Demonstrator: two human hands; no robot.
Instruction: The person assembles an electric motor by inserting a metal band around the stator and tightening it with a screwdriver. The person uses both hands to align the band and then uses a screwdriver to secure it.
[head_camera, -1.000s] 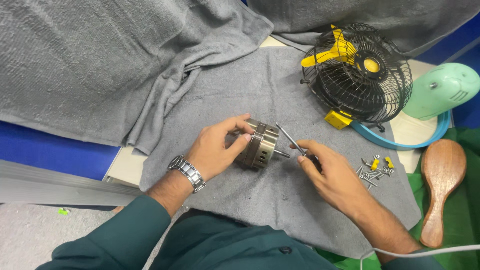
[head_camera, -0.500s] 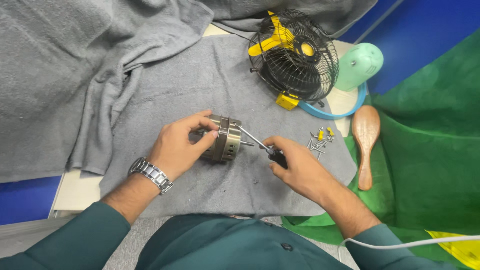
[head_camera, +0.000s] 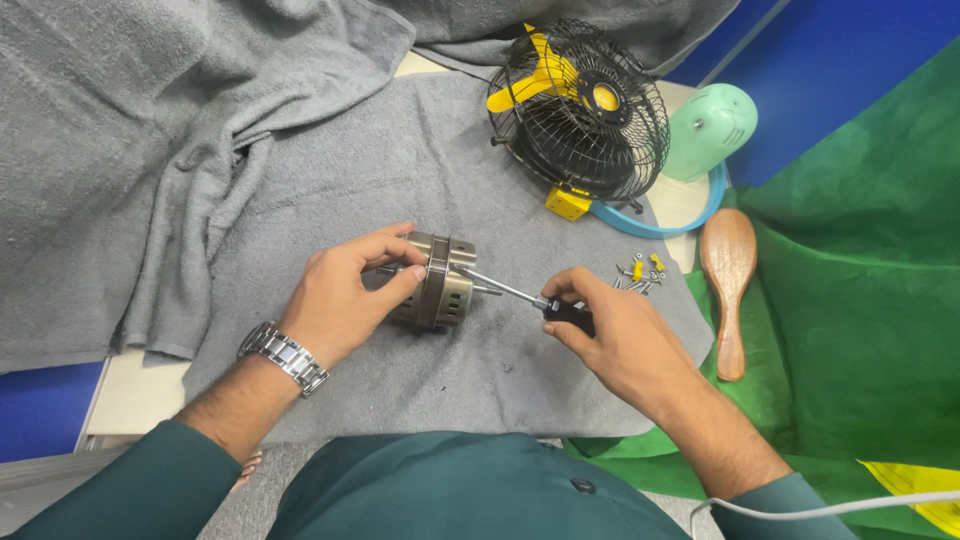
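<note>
Grey towel covers most of the table, bunched in folds at upper left, flat across the middle. Green cloth fills the right side of the frame, with blue behind it at upper right.

Fan at top centre: black wire cage, yellow blades inside, yellow foot resting on the towel. Mint-green housing just right of the cage, at the table's far right edge. Blue ring lies partly under the fan and housing.

Wooden brush lies lengthwise on the green cloth, right of centre, handle toward the bottom of the frame.

Left hand, centre-left, metal watch on the wrist: fingers curled over the top and near side of the motor, gripping it. Motor is a short metal cylinder with a dark band around its middle, lying on its side on the towel at frame centre, shaft end pointing right.

Right hand, just right of centre: closed around the dark handle of a screwdriver. Shaft runs up-left from the hand; tip meets the right end face of the motor.

Small pile of screws with a few yellow bits, on the towel between right hand and brush.
</note>
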